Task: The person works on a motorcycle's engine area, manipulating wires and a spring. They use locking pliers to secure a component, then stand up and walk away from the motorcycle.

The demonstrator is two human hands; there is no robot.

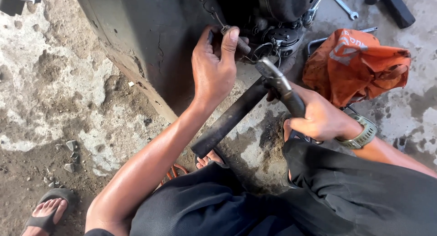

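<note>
In the head view, looking down over our knees, our left hand (214, 65) sits at upper centre of the frame, its grip closed on a small coiled metal spring (241, 43) that it pinches between thumb and fingers against the underside of the dark engine (282, 17). We judge the spring light, stiff along its coils and a little greasy, so it is best held by the coil body near its hooked end, as it is now. Its long axis slants from upper left down to lower right, its lower end toward the engine. Our right hand (318, 117), right of centre, has its grip clamped around the dark handle of a metal hand tool (280, 88), which looks rigid, fairly heavy and sure to hold by that sleeve. The tool runs from lower right up to upper left, its bright tip just beside the spring. A long black bar (227, 120) slants from the frame's centre down toward lower left, beneath both hands. An orange cloth (355, 65) lies at upper right on the concrete floor (54, 90), with a wrench (342, 3) near the top edge.
</note>
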